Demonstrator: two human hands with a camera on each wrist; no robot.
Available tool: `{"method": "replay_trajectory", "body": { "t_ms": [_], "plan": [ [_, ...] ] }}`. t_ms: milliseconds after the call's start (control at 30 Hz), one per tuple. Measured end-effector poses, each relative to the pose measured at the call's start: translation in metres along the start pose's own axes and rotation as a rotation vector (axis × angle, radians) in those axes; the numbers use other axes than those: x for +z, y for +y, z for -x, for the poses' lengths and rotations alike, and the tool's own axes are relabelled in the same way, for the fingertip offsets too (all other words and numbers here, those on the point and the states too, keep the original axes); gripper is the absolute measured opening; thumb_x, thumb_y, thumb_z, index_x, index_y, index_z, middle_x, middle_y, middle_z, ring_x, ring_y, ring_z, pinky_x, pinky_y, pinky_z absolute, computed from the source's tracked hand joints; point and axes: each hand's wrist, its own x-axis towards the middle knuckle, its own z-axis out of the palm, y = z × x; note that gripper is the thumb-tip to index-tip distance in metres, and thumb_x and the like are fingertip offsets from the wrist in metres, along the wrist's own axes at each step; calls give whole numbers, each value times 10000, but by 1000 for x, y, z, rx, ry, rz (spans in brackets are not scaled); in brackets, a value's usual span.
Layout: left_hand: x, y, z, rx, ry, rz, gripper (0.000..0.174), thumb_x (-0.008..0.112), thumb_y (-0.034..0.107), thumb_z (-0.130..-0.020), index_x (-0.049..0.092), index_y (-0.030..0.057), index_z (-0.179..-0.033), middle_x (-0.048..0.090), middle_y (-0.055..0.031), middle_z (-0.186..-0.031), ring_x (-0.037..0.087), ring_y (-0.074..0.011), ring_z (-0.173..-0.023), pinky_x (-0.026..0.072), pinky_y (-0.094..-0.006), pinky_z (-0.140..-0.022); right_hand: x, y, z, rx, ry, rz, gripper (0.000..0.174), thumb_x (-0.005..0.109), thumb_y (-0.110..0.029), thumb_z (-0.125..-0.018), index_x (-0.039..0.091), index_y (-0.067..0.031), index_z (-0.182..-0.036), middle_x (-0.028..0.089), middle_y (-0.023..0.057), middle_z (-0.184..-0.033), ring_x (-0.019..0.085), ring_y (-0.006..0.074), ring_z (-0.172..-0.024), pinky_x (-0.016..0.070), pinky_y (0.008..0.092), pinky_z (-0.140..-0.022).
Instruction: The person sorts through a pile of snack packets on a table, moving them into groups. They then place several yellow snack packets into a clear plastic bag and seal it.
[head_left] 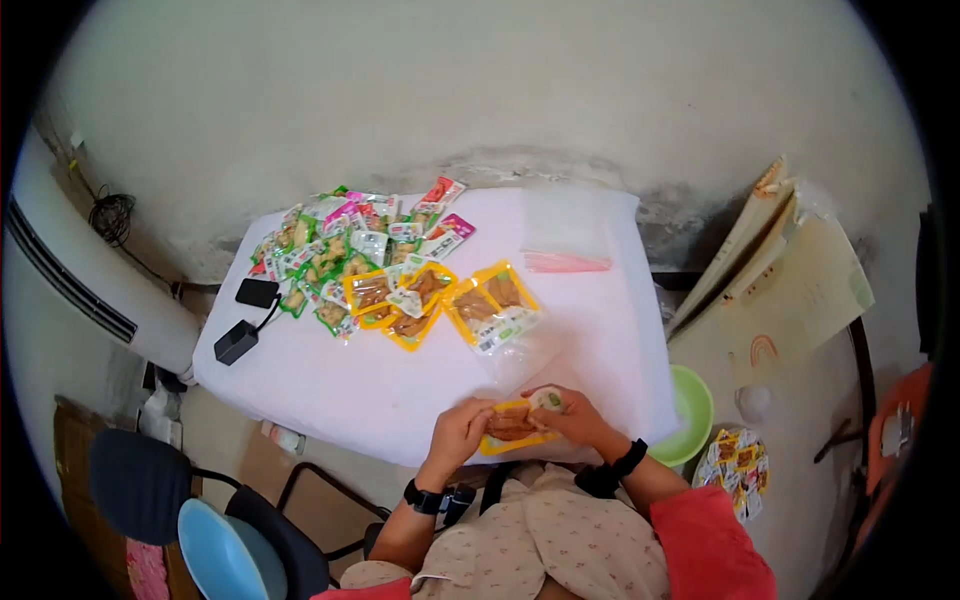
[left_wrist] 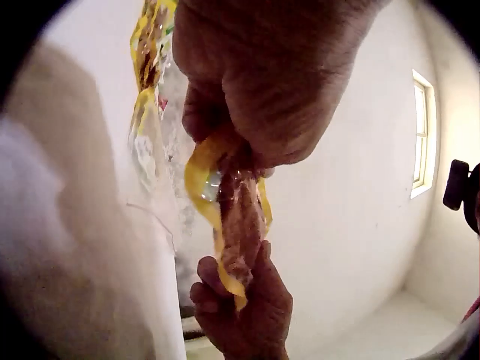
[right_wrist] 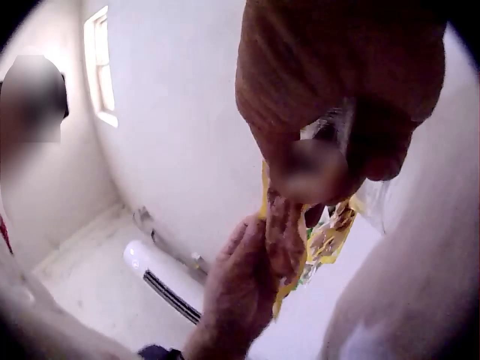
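Observation:
A clear, yellow-edged snack packet [head_left: 510,424] with brown food inside is held between both hands at the table's front edge. My left hand [head_left: 460,432] pinches its left side, thumb and fingers curled on the edge. Its right side is gripped by my right hand [head_left: 585,420]. By the right fingers shows a round white patch with a green mark [head_left: 547,399]; I cannot tell if it belongs to the packet. In the left wrist view the packet [left_wrist: 244,217] stretches between the hands. The right wrist view shows its brown contents [right_wrist: 285,232], partly hidden by the right hand.
Beyond the hands lie a yellow-edged packet [head_left: 492,300], more yellow ones [head_left: 408,325] and a pile of green-edged packets [head_left: 325,260]. Clear plastic bags [head_left: 565,235] lie at the back right, a black box [head_left: 237,342] at left. A green basin [head_left: 690,420] stands right of the table.

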Motion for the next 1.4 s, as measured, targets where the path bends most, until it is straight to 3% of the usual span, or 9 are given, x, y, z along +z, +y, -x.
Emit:
{"method": "replay_trajectory", "body": {
  "t_ms": [67,133,200,333,467,733,933,1267,1400],
  "plan": [
    [15,-13,-12,-134,49,83,156,607,55,-825,625,8,-972,641,-138,-849,622,-294,-732,503,-326,-672,-16,12,12,255,74,-215,291,646,-150,-871,591,-29,-1130,650,15,-933,591,78,-799,494,233,-705],
    [27,-14,-22,-279,80,164,182,638,78,-810,625,10,-979,636,-133,-860,615,-295,-764,500,-338,-693,-31,14,27,303,273,-269,228,641,-135,-868,611,-36,-1071,654,16,-899,599,86,-764,500,241,-692],
    [38,-13,-34,130,183,-282,303,704,130,-764,612,28,-1034,618,-126,-939,586,-303,-885,484,-369,-764,-41,19,46,348,471,-320,166,636,-120,-866,630,-43,-1013,658,17,-865,608,94,-729,505,248,-679],
    [61,-3,-49,206,59,-485,393,726,164,-731,588,53,-1082,576,-131,-1018,544,-324,-940,468,-390,-771,-54,33,66,287,634,-515,178,628,-123,-868,616,-45,-1027,661,30,-909,623,112,-760,511,260,-680],
    [77,-22,-62,209,9,-561,338,691,146,-750,599,62,-1065,580,-113,-929,558,-311,-896,474,-396,-721,-49,32,58,253,592,-582,220,624,-128,-871,595,-36,-1069,657,34,-948,624,116,-796,511,263,-701],
    [69,-22,-75,299,200,-506,183,620,91,-811,655,86,-991,560,-64,-759,569,-242,-672,485,-342,-567,-45,42,24,199,518,-533,255,595,-127,-886,580,-23,-1119,639,36,-976,611,121,-851,499,255,-742],
    [66,-10,-78,336,211,-569,232,627,69,-794,656,91,-1023,529,-53,-720,555,-230,-654,473,-342,-543,-11,32,-40,170,458,-807,309,488,-25,-908,474,13,-1214,589,118,-1123,614,226,-977,525,344,-860],
    [64,-18,-71,312,230,-479,214,644,94,-796,656,89,-1010,572,-72,-750,582,-256,-699,483,-351,-582,-2,51,-99,74,262,-971,362,439,-67,-912,408,-24,-1271,573,130,-1099,615,237,-919,543,377,-762],
    [64,-22,-71,276,217,-480,205,653,90,-784,653,86,-989,579,-77,-762,591,-257,-714,488,-351,-584,-13,32,-87,339,104,-708,324,460,-113,-914,460,-54,-1233,607,112,-1027,643,204,-834,546,331,-662]
  ]
}}
